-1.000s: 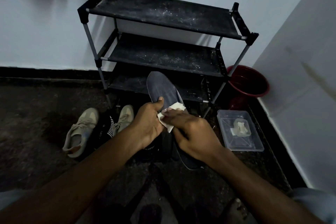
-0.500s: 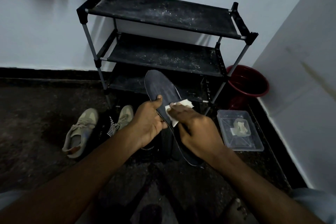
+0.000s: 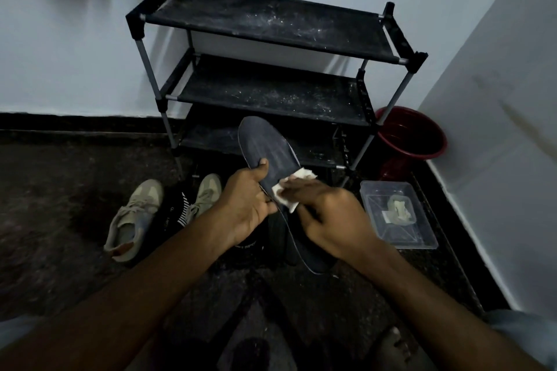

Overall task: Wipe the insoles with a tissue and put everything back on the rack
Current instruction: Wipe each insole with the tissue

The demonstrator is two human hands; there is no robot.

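A long dark grey insole (image 3: 265, 147) is held up in front of the black three-shelf shoe rack (image 3: 271, 27), toe end pointing away. My left hand (image 3: 244, 205) grips its left edge near the middle, thumb on top. My right hand (image 3: 328, 217) presses a crumpled white tissue (image 3: 289, 190) against the insole's right side. The insole's heel end reaches down behind my right hand. Two beige sneakers (image 3: 135, 217) lie on the floor at the left, with a dark shoe (image 3: 177, 214) between them.
A clear plastic box (image 3: 422, 238) with crumpled tissue scraps inside sits on the floor at the right. A red bucket (image 3: 413, 141) stands in the corner beside the rack. White walls close in behind and to the right. A bare foot (image 3: 391, 346) shows at the bottom.
My right hand slid the tissue forward along the insole, then back a little toward its middle. My left hand kept its grip and tilted the insole slightly.
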